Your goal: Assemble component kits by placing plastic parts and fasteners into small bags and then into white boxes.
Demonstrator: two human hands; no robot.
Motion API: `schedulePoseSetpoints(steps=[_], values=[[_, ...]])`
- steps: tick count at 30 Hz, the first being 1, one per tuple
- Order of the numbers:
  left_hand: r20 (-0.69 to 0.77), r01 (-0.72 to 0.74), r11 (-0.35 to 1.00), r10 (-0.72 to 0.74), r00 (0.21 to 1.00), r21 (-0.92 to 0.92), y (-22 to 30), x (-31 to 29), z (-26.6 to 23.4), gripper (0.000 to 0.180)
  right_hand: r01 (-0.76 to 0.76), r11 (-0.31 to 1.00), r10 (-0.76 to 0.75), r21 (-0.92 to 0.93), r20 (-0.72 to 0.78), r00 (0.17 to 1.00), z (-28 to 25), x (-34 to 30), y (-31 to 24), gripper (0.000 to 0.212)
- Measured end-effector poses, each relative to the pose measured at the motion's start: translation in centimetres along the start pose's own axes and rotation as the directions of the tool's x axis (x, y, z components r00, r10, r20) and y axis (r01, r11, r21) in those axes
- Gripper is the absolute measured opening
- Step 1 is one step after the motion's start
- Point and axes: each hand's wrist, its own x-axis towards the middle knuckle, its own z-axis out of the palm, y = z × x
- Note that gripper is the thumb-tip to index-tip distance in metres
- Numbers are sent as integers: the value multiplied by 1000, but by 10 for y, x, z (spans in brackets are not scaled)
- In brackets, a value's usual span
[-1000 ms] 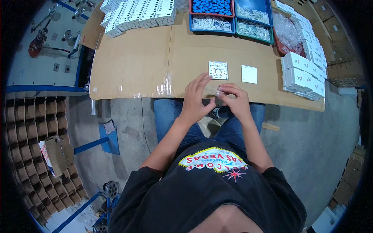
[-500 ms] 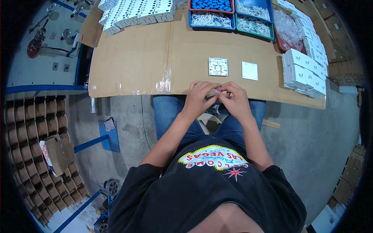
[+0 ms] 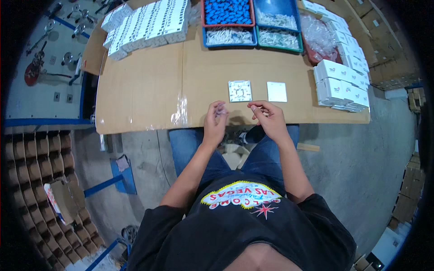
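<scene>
Above the near edge of the cardboard-covered table, my left hand [image 3: 214, 123] is curled round a small, clear, crumpled bit of plastic [image 3: 220, 109]. Apart from it, my right hand [image 3: 271, 118] has thumb and fingertips drawn into a pinch; whatever lies between them is too small to make out. Just beyond the hands lies a square white plate with a frame-like, detailed inner face [image 3: 239, 91]. A plain, flat white square plate [image 3: 276, 92] rests to its right. Neither hand touches these plates.
Stacked white boxes stand at the far left [image 3: 149, 27] and the right [image 3: 342, 86]. At the back are a tray of blue pieces [image 3: 227, 25], a blue tray [image 3: 229, 44] and a green tray [image 3: 279, 49] of small white parts, beside crumpled clear plastic bags [image 3: 319, 36].
My hands have moved apart, the left one keeping the clear plastic and the right one shifting away from it. The whole view has shifted slightly, with the table appearing lower and further left.
</scene>
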Motion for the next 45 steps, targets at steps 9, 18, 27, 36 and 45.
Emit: schedulePoseSetpoints(steps=[9, 18, 27, 36, 45], values=[[-6, -130, 934, 140, 990, 334, -35, 63, -5, 29, 9, 984, -17, -176, -46, 999, -70, 79, 38, 23], [-32, -203, 826, 258, 966, 525, -51, 73, -5, 36, 153, 890, -265, -430, -214, 940, -143, 202, 62, 21], [11, -197, 754, 244, 970, 627, -52, 80, -4, 41, 20, 538, -423, -843, -250, 871, -183, 314, 58, 17], [58, -211, 690, 238, 970, 692, -46, 78, -3, 45, -27, 401, -480, -916, -235, 845, -183, 343, 84, 13], [70, -229, 699, 249, 966, 678, -57, 77, -5, 47, 181, 799, -424, -573, -323, 846, -155, 298, 71, 19]])
